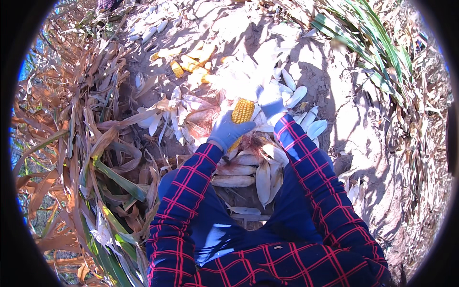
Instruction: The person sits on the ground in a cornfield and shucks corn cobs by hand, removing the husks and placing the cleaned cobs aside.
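Observation:
My left hand (pixel 228 129), in a pale glove, is closed round a husked ear of corn (pixel 243 111). Its yellow kernels stick out above the thumb, and a bit more yellow shows below the palm. To the right, my right hand (pixel 270 99), gloved alike, reaches among bright husks; glare washes out its fingers and whatever they touch. Between my knees lies a heap of unhusked ears (pixel 233 181) in pale husks with reddish silk. Loose husks (pixel 296 96) are strewn beside the right hand.
Several bare yellow ears (pixel 193 66) lie on the soil beyond my left hand. Dry corn stalks (pixel 95 95) stand thick along the left, and more stalks (pixel 411 158) line the right. Green leaves (pixel 370 45) lean in at the far right.

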`<state>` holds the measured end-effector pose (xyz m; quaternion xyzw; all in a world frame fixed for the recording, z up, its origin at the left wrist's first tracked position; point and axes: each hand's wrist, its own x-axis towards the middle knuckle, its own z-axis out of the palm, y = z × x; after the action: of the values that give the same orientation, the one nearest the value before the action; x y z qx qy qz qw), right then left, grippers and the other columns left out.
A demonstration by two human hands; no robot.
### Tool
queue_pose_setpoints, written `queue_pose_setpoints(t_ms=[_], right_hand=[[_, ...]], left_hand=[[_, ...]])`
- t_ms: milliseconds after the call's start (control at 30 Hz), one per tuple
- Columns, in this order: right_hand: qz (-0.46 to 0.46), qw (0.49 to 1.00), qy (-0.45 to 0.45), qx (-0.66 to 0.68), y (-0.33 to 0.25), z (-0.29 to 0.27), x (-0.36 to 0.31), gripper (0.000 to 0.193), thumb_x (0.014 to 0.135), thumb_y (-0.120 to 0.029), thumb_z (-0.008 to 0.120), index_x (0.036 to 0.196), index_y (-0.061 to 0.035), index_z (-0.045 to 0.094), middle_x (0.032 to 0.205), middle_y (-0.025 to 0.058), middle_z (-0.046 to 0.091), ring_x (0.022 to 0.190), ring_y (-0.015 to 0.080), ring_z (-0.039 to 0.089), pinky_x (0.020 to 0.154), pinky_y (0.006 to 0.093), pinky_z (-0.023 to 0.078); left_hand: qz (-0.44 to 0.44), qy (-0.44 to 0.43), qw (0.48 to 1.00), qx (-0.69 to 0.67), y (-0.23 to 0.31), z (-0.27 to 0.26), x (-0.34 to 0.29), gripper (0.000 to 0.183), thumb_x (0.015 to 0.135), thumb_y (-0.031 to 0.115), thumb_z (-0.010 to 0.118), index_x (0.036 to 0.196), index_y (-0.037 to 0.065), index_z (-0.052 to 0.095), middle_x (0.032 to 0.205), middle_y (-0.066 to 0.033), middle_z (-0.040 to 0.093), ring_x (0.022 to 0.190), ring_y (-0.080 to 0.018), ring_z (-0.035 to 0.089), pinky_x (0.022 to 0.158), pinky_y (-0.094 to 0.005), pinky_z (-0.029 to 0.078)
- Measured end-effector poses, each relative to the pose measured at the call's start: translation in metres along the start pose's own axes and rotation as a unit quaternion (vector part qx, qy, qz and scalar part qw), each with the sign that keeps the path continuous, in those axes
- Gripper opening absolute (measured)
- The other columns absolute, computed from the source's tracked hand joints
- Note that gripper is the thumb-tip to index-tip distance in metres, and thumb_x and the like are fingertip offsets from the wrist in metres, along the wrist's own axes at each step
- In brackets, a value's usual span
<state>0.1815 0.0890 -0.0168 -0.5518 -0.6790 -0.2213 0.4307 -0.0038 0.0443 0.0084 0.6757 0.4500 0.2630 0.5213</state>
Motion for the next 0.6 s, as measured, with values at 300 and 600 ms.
queue_pose_setpoints(t_ms=[300, 600], right_hand=[[0.255, 0.860, -0.159, 0.413, -0.039, -0.038, 0.031, 0.038, 0.084, -0.032, 0.061, 0.110, -0.0046, 0.059, 0.098, 0.0188, 0.063, 0.089, 0.0327, 0.062, 0.078, 0.0365, 0.049], [0.191, 0.914, -0.081, 0.349, -0.046, -0.034, 0.017, 0.028, 0.092, -0.027, 0.050, 0.093, -0.0006, 0.061, 0.070, 0.0114, 0.062, 0.061, 0.0204, 0.060, 0.058, 0.0332, 0.048]], left_hand=[[-0.237, -0.134, 0.894, -0.355, 0.035, -0.011, -0.018, 0.042, 0.086, 0.029, 0.065, 0.114, 0.000, 0.056, 0.091, -0.0075, 0.064, 0.071, -0.0137, 0.062, 0.062, -0.0237, 0.051], [-0.043, -0.002, 0.980, 0.195, 0.044, 0.002, -0.018, 0.062, 0.069, 0.045, 0.072, 0.111, 0.003, 0.055, 0.094, -0.0180, 0.064, 0.086, -0.0311, 0.064, 0.076, -0.0389, 0.050]])
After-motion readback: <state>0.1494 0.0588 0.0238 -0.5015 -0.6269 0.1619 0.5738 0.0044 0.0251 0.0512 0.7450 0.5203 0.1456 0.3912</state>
